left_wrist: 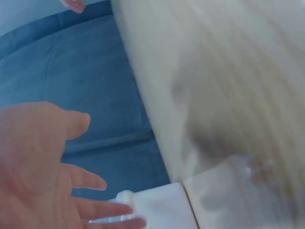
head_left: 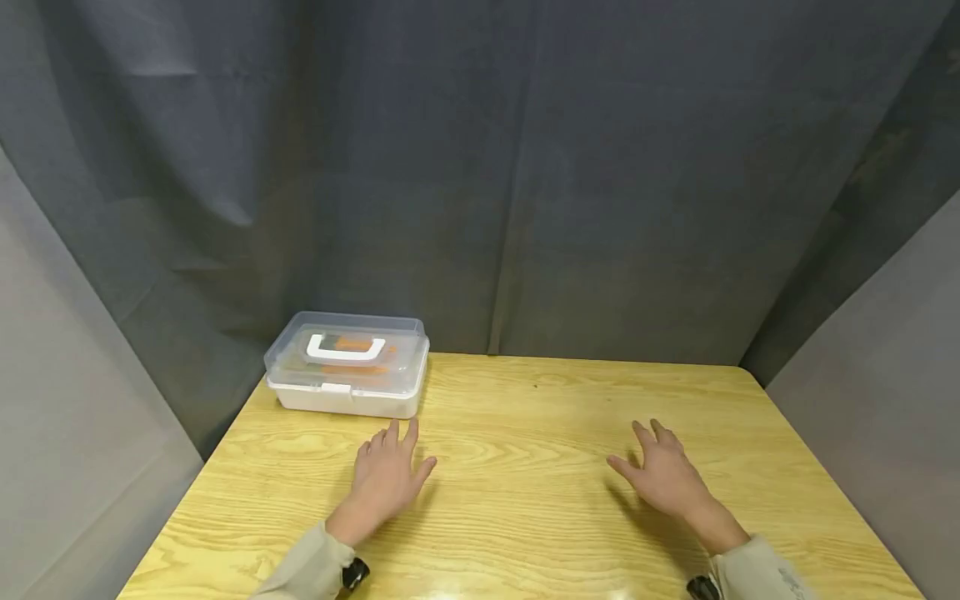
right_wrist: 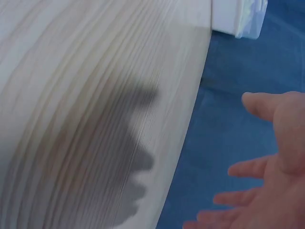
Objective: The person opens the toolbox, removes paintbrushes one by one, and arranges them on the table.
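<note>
White below and see-through above, a lidded box (head_left: 347,367) sits on the table (head_left: 525,475), left of centre in the head view. Its lid is down, with a white handle (head_left: 347,355) lying across the top and a small white latch (head_left: 336,388) at the front edge; orange shapes (head_left: 362,370) show blurrily through the cover. Nearest to it, at lower centre-left of the frame, the left hand (head_left: 388,477) reaches up with fingers extended and apart, thumb out to the side, its tips just beside the box's front corner. At lower right, well apart from the box, the right hand (head_left: 666,477) holds nothing either, its fingers also spread and its thumb pointing toward the middle. Both cast soft shadows on the yellowish wood grain. Light sleeves (head_left: 303,567) and dark wrist straps (head_left: 356,573) enter along the bottom edge. Behind the table, a dark grey curtain (head_left: 637,183) fills the upper frame, with a pale panel (head_left: 67,392) at far left and another pale panel (head_left: 877,358) at far right.
</note>
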`<action>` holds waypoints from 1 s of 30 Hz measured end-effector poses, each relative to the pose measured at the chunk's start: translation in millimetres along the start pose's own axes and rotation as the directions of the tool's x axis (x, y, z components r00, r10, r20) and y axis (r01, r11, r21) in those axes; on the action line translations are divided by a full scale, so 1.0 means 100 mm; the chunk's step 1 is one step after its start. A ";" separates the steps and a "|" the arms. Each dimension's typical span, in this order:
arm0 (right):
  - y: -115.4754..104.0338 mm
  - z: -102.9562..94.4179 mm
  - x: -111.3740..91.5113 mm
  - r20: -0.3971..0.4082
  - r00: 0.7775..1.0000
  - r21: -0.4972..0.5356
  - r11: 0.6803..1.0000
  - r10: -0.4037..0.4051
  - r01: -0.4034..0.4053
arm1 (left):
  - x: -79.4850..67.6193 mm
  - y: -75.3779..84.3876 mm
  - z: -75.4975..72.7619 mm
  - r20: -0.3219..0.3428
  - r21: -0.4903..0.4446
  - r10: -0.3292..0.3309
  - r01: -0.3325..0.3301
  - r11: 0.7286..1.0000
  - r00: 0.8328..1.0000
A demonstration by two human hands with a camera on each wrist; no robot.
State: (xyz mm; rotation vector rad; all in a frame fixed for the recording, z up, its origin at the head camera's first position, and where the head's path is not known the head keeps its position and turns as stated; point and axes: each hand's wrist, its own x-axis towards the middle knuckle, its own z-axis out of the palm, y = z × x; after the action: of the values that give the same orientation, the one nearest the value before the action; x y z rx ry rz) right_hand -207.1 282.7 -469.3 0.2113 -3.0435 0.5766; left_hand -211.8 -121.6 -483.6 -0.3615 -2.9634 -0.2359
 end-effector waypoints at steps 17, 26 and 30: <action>-0.99 0.31 0.49 0.048 0.994 0.227 0.970 -0.094 0.080 | 0.28 -0.70 -0.60 -0.135 -0.154 -0.256 0.235 0.960 0.957; -1.55 0.43 0.81 0.112 0.988 0.397 0.916 -0.110 0.057 | 0.54 -1.34 -0.79 -0.087 -0.256 -0.389 0.357 0.898 0.917; -1.78 0.50 0.96 0.118 0.986 0.459 0.887 -0.118 0.051 | 0.65 -1.61 -0.84 -0.019 -0.326 -0.417 0.388 0.862 0.909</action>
State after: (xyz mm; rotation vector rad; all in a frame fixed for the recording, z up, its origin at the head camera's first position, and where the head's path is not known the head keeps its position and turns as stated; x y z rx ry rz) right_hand -278.0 87.9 -445.3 0.4128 -2.9555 1.3169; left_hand -304.2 -275.6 -413.3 0.2451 -2.8741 -0.7602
